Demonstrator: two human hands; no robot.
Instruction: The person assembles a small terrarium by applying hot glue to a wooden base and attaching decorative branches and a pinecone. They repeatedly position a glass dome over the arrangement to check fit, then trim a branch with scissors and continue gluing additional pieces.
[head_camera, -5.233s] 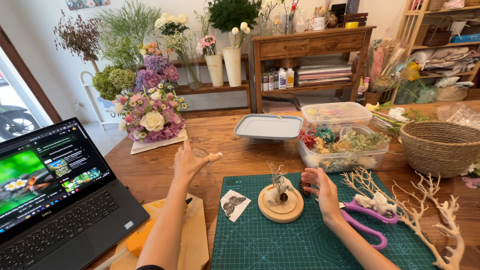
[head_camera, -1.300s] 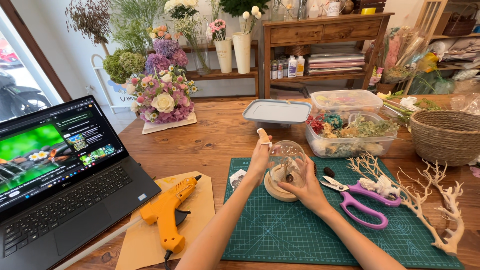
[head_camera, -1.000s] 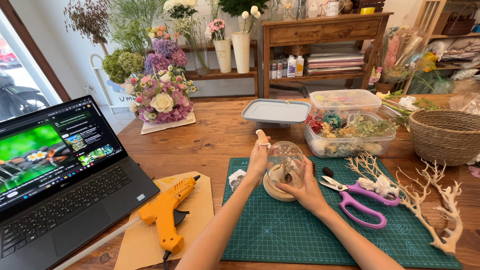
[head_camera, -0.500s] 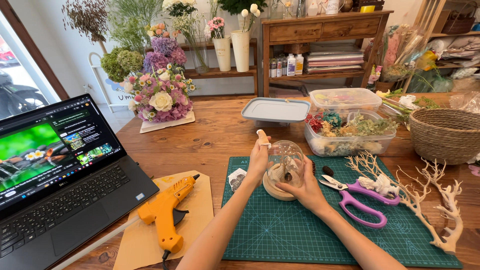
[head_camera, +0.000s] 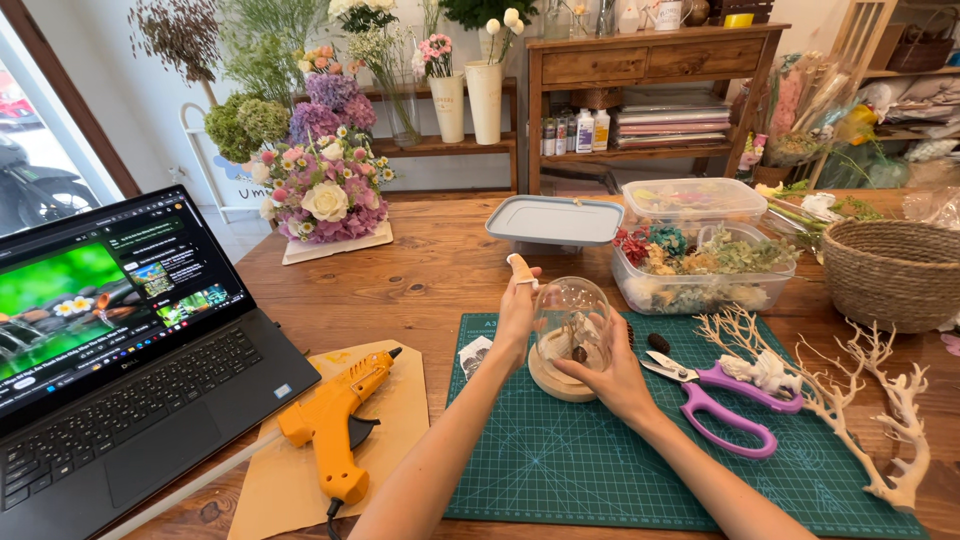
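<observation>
Between my hands, on green mat: glass dome over wooden base. Left hand cupped against dome side, right hand curled low near base. Glass likely light, slippery, fragile; I'd grip both sides. Scissors right of right hand.

The laptop is running off the left and bottom edges of the view. The glue gun cord is leaving at the bottom edge. The right hand is covering the near rim of the wooden base, and the small pieces inside the glass dome are staying too small to tell. The woven basket, at the table's right edge, is being cut off by the right edge of the view.
</observation>
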